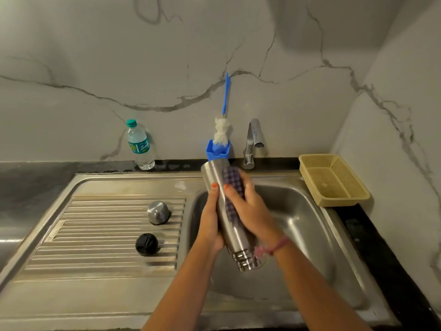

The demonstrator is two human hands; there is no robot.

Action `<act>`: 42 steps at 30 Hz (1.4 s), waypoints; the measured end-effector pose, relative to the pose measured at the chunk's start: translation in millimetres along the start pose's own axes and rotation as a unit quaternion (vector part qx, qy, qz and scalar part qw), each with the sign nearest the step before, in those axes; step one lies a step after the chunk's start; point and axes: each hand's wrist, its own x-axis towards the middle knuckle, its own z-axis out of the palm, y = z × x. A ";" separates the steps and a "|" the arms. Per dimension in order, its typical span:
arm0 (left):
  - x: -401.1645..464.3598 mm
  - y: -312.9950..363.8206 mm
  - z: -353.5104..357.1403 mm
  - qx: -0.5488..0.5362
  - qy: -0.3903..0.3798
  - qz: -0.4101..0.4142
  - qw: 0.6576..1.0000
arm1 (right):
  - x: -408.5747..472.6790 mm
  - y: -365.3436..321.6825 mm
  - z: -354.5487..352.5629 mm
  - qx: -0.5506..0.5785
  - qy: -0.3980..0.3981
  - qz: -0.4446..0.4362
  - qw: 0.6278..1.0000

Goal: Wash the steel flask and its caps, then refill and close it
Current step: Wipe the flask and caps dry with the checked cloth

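The steel flask (222, 211) is held over the sink basin (310, 225), tilted with its threaded mouth toward me and its base away. My left hand (211, 220) grips the flask's body from the left side. My right hand (248, 209) holds a purple checked scrubber (232, 187) pressed against the flask's right side. The steel outer cap (158, 212) stands upside down on the ribbed drainboard (95, 235). The black inner cap (146, 244) lies nearer to me on the same drainboard.
A tap (253, 142) rises behind the basin. A blue holder (217, 151) with a bottle brush (223, 130) stands by the wall. A plastic water bottle (140, 145) is at the back left. A beige basket (331, 180) sits on the right counter.
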 end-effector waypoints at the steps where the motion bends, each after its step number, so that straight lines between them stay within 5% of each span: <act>1: 1.6 1.6 -3.3 -0.015 0.000 0.002 1.000 | -18.1 10.2 3.9 -0.022 -0.006 -0.009 1.000; 6: 3.2 -2.9 -8.2 0.002 0.032 -0.001 0.999 | -58.3 41.0 13.4 -0.073 0.011 -0.038 0.997; 16: -4.3 -9.7 6.5 0.101 0.031 0.010 0.994 | 51.5 2.4 -8.8 -0.003 0.024 -0.001 1.000; 27: 6.1 5.3 -0.2 -0.036 0.123 0.037 0.991 | -50.6 53.5 2.0 -0.078 -0.013 -0.041 0.996; 37: -3.9 -18.1 4.5 0.018 0.022 0.001 1.000 | 53.0 3.5 -2.8 -0.101 0.039 -0.021 0.994; 42: -1.0 -10.8 -0.9 -0.010 0.043 0.016 0.999 | 12.9 16.3 6.0 -0.132 -0.007 -0.057 0.990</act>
